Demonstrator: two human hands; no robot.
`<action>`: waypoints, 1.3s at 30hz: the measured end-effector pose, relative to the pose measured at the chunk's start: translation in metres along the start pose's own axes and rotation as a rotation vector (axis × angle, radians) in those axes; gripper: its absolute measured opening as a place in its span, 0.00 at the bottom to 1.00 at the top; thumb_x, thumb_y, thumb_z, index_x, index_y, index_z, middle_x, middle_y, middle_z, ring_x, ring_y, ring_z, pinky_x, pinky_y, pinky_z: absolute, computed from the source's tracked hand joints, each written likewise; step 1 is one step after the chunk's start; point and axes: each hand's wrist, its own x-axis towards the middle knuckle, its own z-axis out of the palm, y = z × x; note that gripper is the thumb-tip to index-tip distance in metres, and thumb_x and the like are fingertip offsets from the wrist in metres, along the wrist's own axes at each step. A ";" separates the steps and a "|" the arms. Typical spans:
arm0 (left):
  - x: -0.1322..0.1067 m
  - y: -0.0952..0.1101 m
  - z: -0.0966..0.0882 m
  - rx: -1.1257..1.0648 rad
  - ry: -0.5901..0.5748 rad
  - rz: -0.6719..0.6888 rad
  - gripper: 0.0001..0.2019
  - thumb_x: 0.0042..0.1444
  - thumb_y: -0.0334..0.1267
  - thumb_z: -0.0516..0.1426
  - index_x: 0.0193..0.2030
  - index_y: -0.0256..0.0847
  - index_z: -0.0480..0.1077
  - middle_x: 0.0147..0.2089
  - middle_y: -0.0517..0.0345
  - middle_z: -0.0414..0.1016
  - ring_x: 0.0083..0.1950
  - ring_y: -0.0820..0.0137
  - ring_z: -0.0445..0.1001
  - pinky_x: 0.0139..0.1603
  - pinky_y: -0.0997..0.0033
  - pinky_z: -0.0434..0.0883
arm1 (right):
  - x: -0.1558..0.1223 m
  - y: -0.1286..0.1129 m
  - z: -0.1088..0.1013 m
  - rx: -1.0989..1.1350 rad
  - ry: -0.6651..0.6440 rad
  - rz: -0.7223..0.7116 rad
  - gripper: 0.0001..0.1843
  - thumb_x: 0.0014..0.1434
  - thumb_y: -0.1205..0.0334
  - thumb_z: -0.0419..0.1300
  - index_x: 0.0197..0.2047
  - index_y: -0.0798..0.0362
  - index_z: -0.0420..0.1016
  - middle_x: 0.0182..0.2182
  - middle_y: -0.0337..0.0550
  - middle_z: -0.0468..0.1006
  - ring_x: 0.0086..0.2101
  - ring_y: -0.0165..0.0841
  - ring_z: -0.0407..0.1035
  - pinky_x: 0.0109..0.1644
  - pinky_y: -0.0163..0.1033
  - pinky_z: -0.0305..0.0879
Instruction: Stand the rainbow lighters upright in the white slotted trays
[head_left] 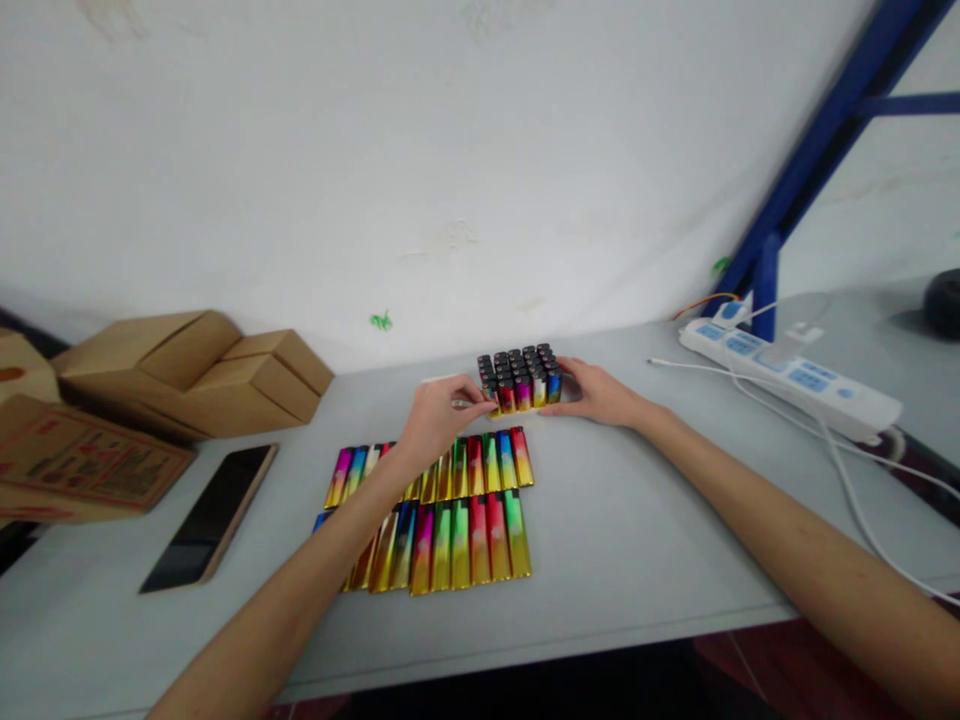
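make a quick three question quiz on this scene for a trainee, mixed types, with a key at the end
1. True or false: the upright lighters stand with their black ends facing down.

2. What lies on the table between the cardboard boxes and the flat lighters?
a) a power strip
b) a phone
c) a pair of scissors

3. Fill in the gap: the forearm that crosses over the flat lighters belongs to the ____ hand.

Key:
1. False; the black ends point up.
2. b
3. left; the left hand is at the upright lighters.
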 end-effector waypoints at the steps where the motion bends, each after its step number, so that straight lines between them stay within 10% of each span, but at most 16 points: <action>1: -0.001 -0.001 0.001 0.004 -0.002 0.007 0.12 0.54 0.44 0.67 0.28 0.41 0.74 0.31 0.56 0.82 0.35 0.66 0.82 0.40 0.65 0.81 | 0.000 -0.001 0.000 -0.001 -0.005 0.003 0.42 0.54 0.43 0.71 0.65 0.57 0.67 0.57 0.59 0.77 0.52 0.52 0.74 0.58 0.59 0.70; 11: -0.005 -0.001 -0.003 0.109 -0.080 0.029 0.08 0.56 0.43 0.65 0.34 0.41 0.77 0.36 0.57 0.83 0.37 0.65 0.82 0.45 0.63 0.80 | 0.001 -0.008 -0.005 0.027 -0.026 0.039 0.42 0.53 0.43 0.72 0.65 0.56 0.67 0.56 0.57 0.78 0.52 0.51 0.74 0.58 0.57 0.71; 23: -0.029 -0.012 -0.055 0.468 0.037 0.044 0.12 0.62 0.46 0.55 0.39 0.43 0.77 0.44 0.51 0.83 0.45 0.58 0.80 0.54 0.56 0.75 | -0.003 0.021 -0.022 -0.009 0.017 0.087 0.46 0.54 0.43 0.71 0.68 0.56 0.63 0.59 0.58 0.77 0.54 0.52 0.74 0.60 0.59 0.69; 39: -0.007 -0.019 -0.031 0.806 -0.149 -0.218 0.24 0.60 0.52 0.56 0.57 0.38 0.71 0.52 0.40 0.78 0.56 0.49 0.74 0.59 0.53 0.69 | -0.018 0.064 -0.049 -0.049 0.021 0.146 0.51 0.56 0.41 0.68 0.73 0.56 0.55 0.66 0.60 0.70 0.62 0.52 0.68 0.66 0.61 0.63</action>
